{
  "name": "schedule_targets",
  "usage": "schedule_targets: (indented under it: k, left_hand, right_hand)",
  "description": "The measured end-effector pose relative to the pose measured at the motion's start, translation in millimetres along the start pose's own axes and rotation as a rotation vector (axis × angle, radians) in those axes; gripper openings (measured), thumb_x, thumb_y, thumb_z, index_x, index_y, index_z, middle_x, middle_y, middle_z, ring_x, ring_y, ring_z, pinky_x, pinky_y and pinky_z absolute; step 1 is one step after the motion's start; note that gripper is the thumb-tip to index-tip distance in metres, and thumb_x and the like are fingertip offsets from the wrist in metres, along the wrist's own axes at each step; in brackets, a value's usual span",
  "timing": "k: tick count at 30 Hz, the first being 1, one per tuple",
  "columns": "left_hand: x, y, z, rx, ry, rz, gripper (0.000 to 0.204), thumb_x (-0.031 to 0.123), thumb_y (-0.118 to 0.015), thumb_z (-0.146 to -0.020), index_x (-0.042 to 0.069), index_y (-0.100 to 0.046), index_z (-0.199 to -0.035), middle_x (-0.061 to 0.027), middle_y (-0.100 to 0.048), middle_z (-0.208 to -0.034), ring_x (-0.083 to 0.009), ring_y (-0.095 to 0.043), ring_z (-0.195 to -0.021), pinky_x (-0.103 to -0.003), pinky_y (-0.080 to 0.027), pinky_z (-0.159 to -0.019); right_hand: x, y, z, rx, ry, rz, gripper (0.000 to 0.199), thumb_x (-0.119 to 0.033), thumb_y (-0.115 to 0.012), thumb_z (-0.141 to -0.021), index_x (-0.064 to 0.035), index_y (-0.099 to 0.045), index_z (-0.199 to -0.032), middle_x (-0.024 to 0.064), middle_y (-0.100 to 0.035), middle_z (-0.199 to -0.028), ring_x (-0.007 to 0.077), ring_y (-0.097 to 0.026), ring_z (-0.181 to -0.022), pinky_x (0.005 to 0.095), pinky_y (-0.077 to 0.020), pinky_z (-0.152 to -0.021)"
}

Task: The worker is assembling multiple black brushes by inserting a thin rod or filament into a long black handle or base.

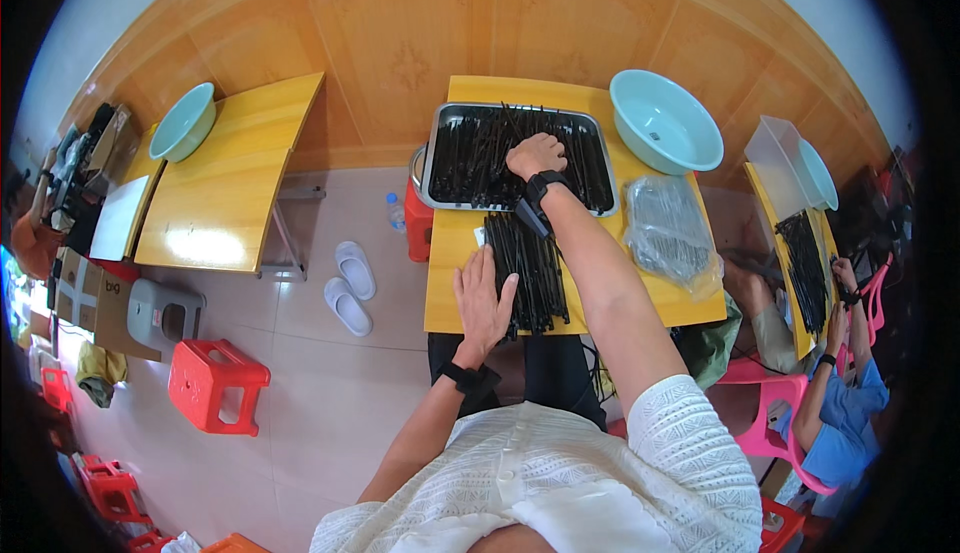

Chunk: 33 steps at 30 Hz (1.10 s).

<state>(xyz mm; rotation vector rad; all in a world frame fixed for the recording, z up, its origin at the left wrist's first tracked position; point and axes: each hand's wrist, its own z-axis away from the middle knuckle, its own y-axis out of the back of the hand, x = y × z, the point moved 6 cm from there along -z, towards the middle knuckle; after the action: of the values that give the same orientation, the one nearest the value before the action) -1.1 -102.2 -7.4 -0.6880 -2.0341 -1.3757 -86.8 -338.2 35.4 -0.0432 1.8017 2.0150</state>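
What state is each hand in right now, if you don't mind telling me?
Left hand: open, fingers extended, at the pile of black sticks.
Right hand: fingers curled, over the metal tray; whether it grips anything cannot be told.

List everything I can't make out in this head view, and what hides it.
All in the head view:
Right hand: its fingertips, mostly hidden under its own back, so its grip is unclear.
Metal tray: its floor, mostly covered by black sticks.
Clear plastic bag: its contents, blurred by wrinkled film.
Far-left person: partly cut off by the dark lens rim.
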Motion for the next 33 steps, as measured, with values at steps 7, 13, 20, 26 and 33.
schedule_targets:
  k: [7,13,20,26,33]
  left_hand:
    - [-4,1,-1,0.002,0.010,0.011,0.060,0.037,-0.045,-0.088,-0.003,-0.034,-0.131,-0.0188,-0.039,-0.133,-0.0313,-0.031,-0.127,-0.046,-0.014,-0.107]
    - [-1,1,0,-0.001,0.013,0.014,0.060,0.037,-0.045,-0.088,-0.003,-0.034,-0.132,-0.0186,-0.039,-0.133,-0.0314,-0.031,-0.127,-0.047,-0.014,-0.106]
    - [-3,-2,1,-0.008,0.015,0.001,0.060,0.037,-0.045,-0.089,-0.002,-0.034,-0.132,-0.0181,-0.039,-0.133,-0.0311,-0.030,-0.127,-0.046,-0.014,-0.107]
    - [-4,-2,0,0.006,0.021,-0.021,0.060,0.037,-0.045,-0.089,-0.002,-0.034,-0.132,-0.0179,-0.039,-0.132,-0.0307,-0.031,-0.126,-0.046,-0.015,-0.106]
    - [-3,-1,-2,0.016,0.013,-0.014,0.060,0.036,-0.046,-0.088,-0.003,-0.034,-0.132,-0.0182,-0.040,-0.132,-0.0310,-0.032,-0.125,-0.047,-0.016,-0.106]
  right_hand:
    - [-1,13,3,0.087,-0.051,-0.008,0.067,-0.032,-0.059,-0.077,0.0082,-0.036,-0.126,0.0173,-0.043,-0.122,0.0303,-0.041,-0.114,0.0435,-0.0373,-0.090]
    - [5,12,2,-0.007,-0.049,-0.060,0.056,-0.033,-0.060,-0.076,0.0028,-0.049,-0.117,0.0159,-0.044,-0.122,0.0294,-0.041,-0.115,0.0431,-0.0363,-0.091]
    - [2,5,5,0.174,-0.050,-0.089,0.045,-0.029,-0.058,-0.078,0.0007,-0.054,-0.112,0.0160,-0.045,-0.121,0.0322,-0.041,-0.116,0.0434,-0.0362,-0.094]
    - [1,2,-2,0.228,-0.026,-0.108,0.039,-0.024,-0.056,-0.081,0.0015,-0.054,-0.110,0.0179,-0.051,-0.114,0.0344,-0.051,-0.107,0.0434,-0.0416,-0.091]
    - [15,12,-11,0.141,0.003,-0.273,0.036,-0.022,-0.055,-0.081,0.0020,-0.054,-0.108,0.0220,-0.053,-0.115,0.0360,-0.053,-0.106,0.0414,-0.0449,-0.088]
